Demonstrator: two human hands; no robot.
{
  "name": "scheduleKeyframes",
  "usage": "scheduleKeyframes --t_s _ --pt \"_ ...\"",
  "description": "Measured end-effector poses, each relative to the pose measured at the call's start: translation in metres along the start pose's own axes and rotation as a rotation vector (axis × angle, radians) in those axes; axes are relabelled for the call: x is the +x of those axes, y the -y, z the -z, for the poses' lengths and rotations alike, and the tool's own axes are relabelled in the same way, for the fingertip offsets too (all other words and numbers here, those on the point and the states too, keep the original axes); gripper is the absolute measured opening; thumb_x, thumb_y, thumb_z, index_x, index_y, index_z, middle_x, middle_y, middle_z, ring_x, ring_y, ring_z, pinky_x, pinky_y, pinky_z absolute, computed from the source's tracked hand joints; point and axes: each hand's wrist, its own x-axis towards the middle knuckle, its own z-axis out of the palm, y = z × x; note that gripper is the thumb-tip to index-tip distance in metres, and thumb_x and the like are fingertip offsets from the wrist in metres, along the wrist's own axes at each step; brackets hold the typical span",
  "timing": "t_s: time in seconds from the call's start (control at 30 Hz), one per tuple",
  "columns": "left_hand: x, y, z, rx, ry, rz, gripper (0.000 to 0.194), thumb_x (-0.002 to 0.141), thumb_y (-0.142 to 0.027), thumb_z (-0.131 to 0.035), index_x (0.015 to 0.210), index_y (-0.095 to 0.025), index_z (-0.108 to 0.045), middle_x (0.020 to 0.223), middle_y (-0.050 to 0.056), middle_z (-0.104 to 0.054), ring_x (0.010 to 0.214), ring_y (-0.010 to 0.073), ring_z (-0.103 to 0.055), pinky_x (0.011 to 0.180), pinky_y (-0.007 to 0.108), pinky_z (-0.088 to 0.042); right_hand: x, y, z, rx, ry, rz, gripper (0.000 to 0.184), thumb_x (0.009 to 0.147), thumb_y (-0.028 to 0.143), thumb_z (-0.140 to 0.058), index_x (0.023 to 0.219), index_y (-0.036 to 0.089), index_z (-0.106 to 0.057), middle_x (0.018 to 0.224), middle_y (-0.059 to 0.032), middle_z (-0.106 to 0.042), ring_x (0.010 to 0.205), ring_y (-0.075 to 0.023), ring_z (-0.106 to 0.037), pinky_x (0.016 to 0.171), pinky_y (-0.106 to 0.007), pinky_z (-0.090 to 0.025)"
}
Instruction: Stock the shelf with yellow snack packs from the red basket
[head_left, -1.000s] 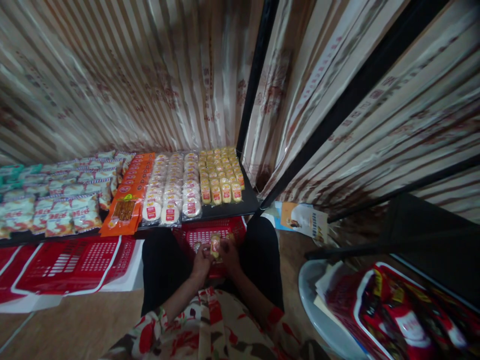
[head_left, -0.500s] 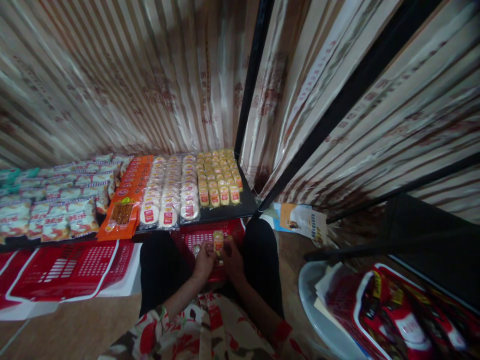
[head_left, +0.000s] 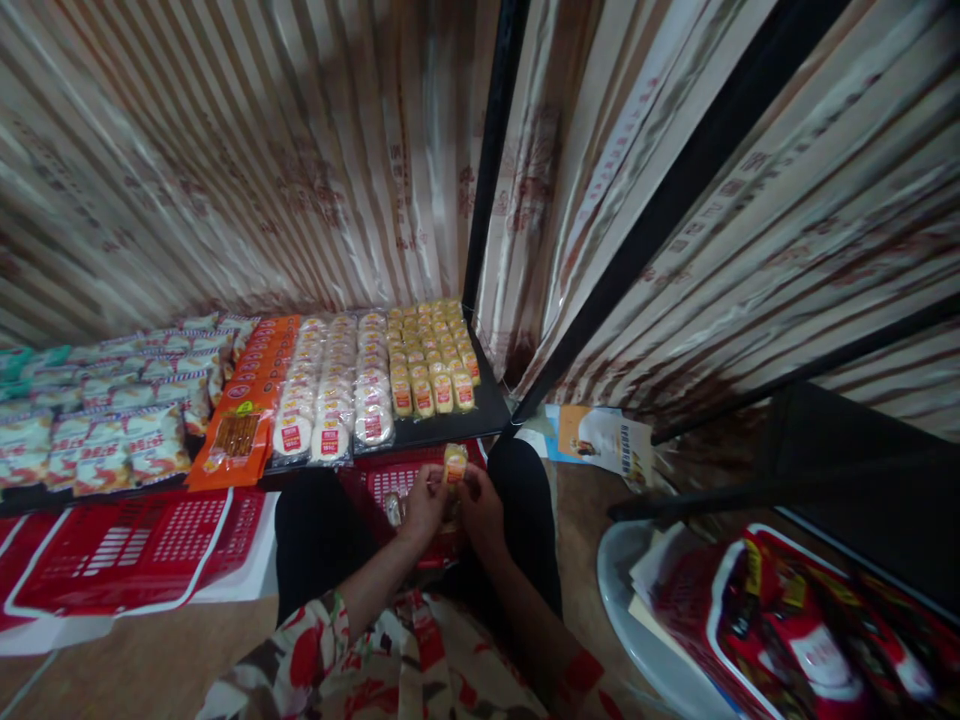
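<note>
Dim corner with a pleated curtain [head_left: 337, 150] and a low black shelf [head_left: 491, 408]

The curtain hangs in folds behind the shelf, and the light is weak. In front of the shelf edge, above a red basket [head_left: 376, 482] between the person's knees, is a small yellow pack [head_left: 454, 465]. The left hand [head_left: 424, 505] and the right hand [head_left: 482, 512] hold it between them, the fingers closed narrowly on its two sides; which hand carries more of the weight, I cannot tell.

To do this well, I think a light press of the fingertips is enough, because the wrapper seems thin and may crease. It is also wise to keep the printed face free of the fingers and to stay over the basket, so that a slip ends there.

The pack looks short and upright, with a rounded top and a reddish label, whose letters are too small to read. Similar yellow packs [head_left: 431, 365] stand in close rows on the shelf. To their left come white round cakes [head_left: 330, 395] in clear wrap, then an orange bag [head_left: 244, 410], then pale packs [head_left: 154, 420]. A leaflet [head_left: 604, 440] lies on the floor at right.
</note>
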Motion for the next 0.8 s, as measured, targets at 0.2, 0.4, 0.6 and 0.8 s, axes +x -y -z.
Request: scheduleKeyframes --t_s 0.2,0.4,0.6,0.8 --pt "0.01 -0.003 -0.013 0.087 0.033 -0.116 0.015 0.077 -0.011 -0.05 0.088 -0.019 -0.057 0.087 0.002 -0.066 0.082 0.0142 -0.061 0.076 0.026 -0.046 0.013 0.007 0.01 -0.059 -0.094 0.146 0.034 0.073 0.029 -0.051 0.103 0.018 -0.062 0.101 -0.0086 -0.064 0.092 -0.0202 -0.063 0.088 -0.038 -0.049" --pt "0.015 -0.016 -0.026 0.096 0.038 -0.147 0.019 0.077 -0.009 -0.048 0.09 -0.018 -0.059 0.09 0.004 -0.067 0.083 0.0139 -0.062 0.079 0.029 -0.048 0.024 0.014 0.017 -0.072 -0.121 0.195 0.037 0.076 0.033 -0.05 0.108 0.019 -0.06 0.105 -0.01 -0.063 0.093 -0.0211 -0.063 0.088 -0.041 -0.05" --pt "0.021 -0.033 -0.035 0.065 0.039 -0.186 0.022 0.075 -0.006 -0.05 0.089 -0.017 -0.061 0.089 0.003 -0.067 0.085 0.0132 -0.062 0.083 0.028 -0.048 0.03 0.027 0.018 -0.043 -0.12 0.199 0.043 0.077 0.032 -0.049 0.116 0.015 -0.055 0.111 -0.0131 -0.06 0.095 -0.0211 -0.063 0.085 -0.039 -0.052" --pt "0.025 -0.047 -0.043 0.064 0.032 -0.158 0.028 0.075 -0.004 -0.048 0.095 -0.016 -0.064 0.096 0.006 -0.068 0.089 0.0143 -0.062 0.087 0.029 -0.048 0.037 0.039 0.019 -0.052 -0.135 0.2 0.048 0.076 0.032 -0.047 0.121 0.013 -0.052 0.117 -0.0154 -0.057 0.099 -0.0215 -0.062 0.086 -0.038 -0.052"
